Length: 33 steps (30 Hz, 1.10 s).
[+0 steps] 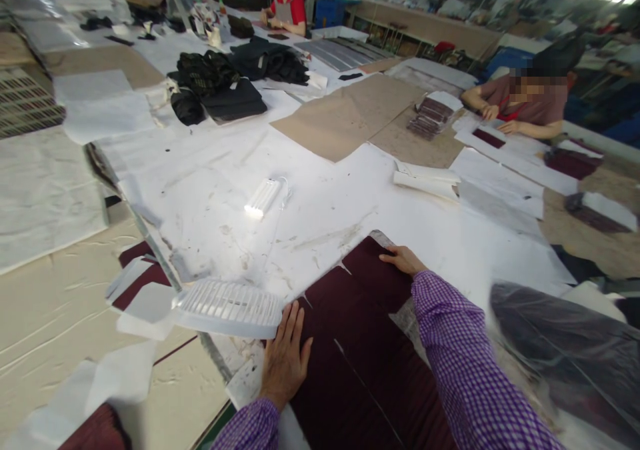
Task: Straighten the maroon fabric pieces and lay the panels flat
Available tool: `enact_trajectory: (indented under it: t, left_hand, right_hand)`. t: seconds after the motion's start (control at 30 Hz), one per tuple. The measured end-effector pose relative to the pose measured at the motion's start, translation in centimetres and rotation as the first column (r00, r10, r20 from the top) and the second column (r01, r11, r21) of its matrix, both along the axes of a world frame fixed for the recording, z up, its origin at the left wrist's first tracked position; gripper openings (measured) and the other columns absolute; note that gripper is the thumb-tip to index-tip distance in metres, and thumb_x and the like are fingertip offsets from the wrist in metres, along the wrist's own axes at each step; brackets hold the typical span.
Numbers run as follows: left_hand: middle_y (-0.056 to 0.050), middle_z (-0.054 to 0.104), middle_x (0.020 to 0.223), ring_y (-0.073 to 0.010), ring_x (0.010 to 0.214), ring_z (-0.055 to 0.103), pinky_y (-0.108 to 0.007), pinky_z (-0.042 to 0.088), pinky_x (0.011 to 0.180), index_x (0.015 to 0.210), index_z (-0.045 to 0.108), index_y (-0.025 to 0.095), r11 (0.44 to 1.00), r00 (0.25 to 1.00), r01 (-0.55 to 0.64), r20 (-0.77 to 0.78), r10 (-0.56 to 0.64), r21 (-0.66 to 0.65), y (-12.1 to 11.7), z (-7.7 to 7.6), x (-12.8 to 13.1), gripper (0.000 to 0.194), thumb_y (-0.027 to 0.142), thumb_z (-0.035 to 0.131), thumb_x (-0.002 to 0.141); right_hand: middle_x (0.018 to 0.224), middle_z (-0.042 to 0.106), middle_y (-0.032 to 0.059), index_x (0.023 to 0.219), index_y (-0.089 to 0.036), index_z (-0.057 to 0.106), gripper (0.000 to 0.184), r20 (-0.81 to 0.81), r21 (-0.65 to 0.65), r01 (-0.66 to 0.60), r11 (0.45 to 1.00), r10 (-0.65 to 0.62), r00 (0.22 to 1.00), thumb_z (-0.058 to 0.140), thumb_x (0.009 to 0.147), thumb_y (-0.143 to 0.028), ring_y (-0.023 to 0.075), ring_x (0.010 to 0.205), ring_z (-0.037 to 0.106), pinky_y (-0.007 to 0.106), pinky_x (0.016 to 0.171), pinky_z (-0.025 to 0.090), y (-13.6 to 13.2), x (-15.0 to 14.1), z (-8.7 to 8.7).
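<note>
A large dark maroon fabric piece [360,343] lies flat on the white paper-covered table [300,190] right in front of me. My left hand [285,357] rests flat on its left edge with fingers stretched out, next to a white ribbed plastic fan [227,309]. My right hand [403,261] lies flat on the fabric's far corner, fingers together and extended. Both arms wear purple checked sleeves. Neither hand holds anything.
A white power strip [263,198] lies mid-table. Brown paper [345,117] and dark garments [235,80] sit farther off. A seated person [525,100] handles maroon pieces [433,115] at right; another person [287,7] sits far back. Dark plastic-covered cloth [570,343] lies at my right.
</note>
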<state>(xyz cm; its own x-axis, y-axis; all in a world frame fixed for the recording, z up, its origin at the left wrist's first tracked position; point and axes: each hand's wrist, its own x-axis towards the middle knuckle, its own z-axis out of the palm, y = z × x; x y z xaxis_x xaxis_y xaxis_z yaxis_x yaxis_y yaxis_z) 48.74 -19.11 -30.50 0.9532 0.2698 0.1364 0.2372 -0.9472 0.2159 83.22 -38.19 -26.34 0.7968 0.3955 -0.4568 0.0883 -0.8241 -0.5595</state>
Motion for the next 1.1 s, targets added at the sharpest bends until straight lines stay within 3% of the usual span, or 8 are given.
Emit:
enact_trajectory:
  t: [0.1,0.23,0.57,0.73,0.83,0.9,1.0,1.1]
  left_hand:
    - [-0.009,0.032,0.154,-0.0254,0.142,0.028,-0.043,0.033,0.107,0.146,0.028,0.013,1.000,1.000,-0.001,-0.016,0.001,0.003,-0.1,-0.1,0.0,0.058,0.031,0.042,0.093]
    - [-0.009,0.033,0.154,-0.0253,0.142,0.027,-0.044,0.032,0.107,0.147,0.027,0.012,1.000,1.000,0.006,-0.020,-0.006,0.020,-0.1,-0.2,0.0,0.059,0.031,0.042,0.092]
    - [-0.010,0.034,0.153,-0.0274,0.141,0.030,-0.045,0.033,0.107,0.148,0.024,0.014,1.000,1.000,0.010,-0.005,-0.010,-0.010,0.0,-0.3,0.0,0.061,0.031,0.041,0.093]
    - [-0.009,0.033,0.154,-0.0265,0.142,0.027,-0.045,0.031,0.108,0.147,0.025,0.013,1.000,1.000,0.009,-0.015,-0.009,-0.011,0.0,-0.3,0.0,0.060,0.031,0.041,0.093]
    - [-0.009,0.032,0.154,-0.0262,0.142,0.026,-0.045,0.030,0.108,0.147,0.026,0.012,1.000,1.000,0.008,-0.021,-0.008,-0.004,0.0,-0.3,0.0,0.060,0.031,0.041,0.093]
    - [-0.009,0.033,0.154,-0.0259,0.142,0.027,-0.045,0.030,0.108,0.147,0.026,0.012,1.000,1.000,0.007,-0.017,-0.007,-0.008,0.1,-0.2,0.0,0.059,0.031,0.041,0.093]
    - [-0.009,0.033,0.154,-0.0259,0.142,0.027,-0.044,0.031,0.108,0.147,0.026,0.013,1.000,1.000,0.009,-0.016,-0.009,-0.026,0.0,-0.1,0.0,0.059,0.030,0.041,0.093]
    - [-0.009,0.032,0.154,-0.0264,0.143,0.026,-0.044,0.031,0.108,0.147,0.026,0.012,0.999,1.000,0.011,-0.023,-0.012,-0.038,0.0,0.0,0.0,0.059,0.030,0.040,0.093]
  right_hand:
    - [0.099,0.068,0.0044,0.099,-0.015,0.065,0.020,0.020,-0.132,-0.086,0.987,0.090,0.996,0.061,0.090,-0.032,0.0182,0.091,0.064,0.040,0.085,0.052,0.4,0.2,-0.1]
    - [0.111,0.065,0.0068,0.107,-0.016,0.063,0.024,0.098,-0.261,-0.106,0.960,0.135,0.986,0.060,0.091,-0.033,0.0211,0.102,0.062,0.045,0.092,0.049,0.8,-0.1,-0.3]
    - [0.119,0.061,0.0088,0.120,-0.017,0.056,0.034,0.300,-0.393,-0.029,0.919,0.158,0.941,0.058,0.091,-0.035,0.0229,0.105,0.060,0.046,0.092,0.049,1.7,-2.4,-0.3]
    - [0.111,0.063,0.0080,0.118,-0.017,0.057,0.035,0.390,-0.411,0.004,0.912,0.171,0.905,0.060,0.089,-0.037,0.0221,0.098,0.061,0.043,0.085,0.051,1.6,-2.5,-0.6]
    - [0.129,0.054,0.0131,0.126,-0.016,0.052,0.044,0.503,-0.386,0.006,0.923,0.205,0.840,0.063,0.087,-0.034,0.0293,0.116,0.053,0.051,0.095,0.044,1.6,-2.5,-0.3]
    - [0.143,0.043,0.0144,0.131,-0.016,0.049,0.046,0.554,-0.348,-0.062,0.936,0.258,0.791,0.061,0.087,-0.028,0.0311,0.128,0.043,0.051,0.102,0.037,2.0,-3.0,-0.4]
    - [0.152,0.036,0.0105,0.135,-0.017,0.047,0.042,0.577,-0.284,-0.207,0.936,0.339,0.743,0.046,0.094,-0.025,0.0259,0.139,0.030,0.045,0.111,0.027,3.3,-4.8,-1.7]
    - [0.154,0.032,0.0118,0.142,-0.015,0.041,0.048,0.583,-0.243,-0.263,0.934,0.357,0.730,0.038,0.097,-0.033,0.0266,0.144,0.018,0.050,0.115,0.015,4.7,-6.9,-3.8]
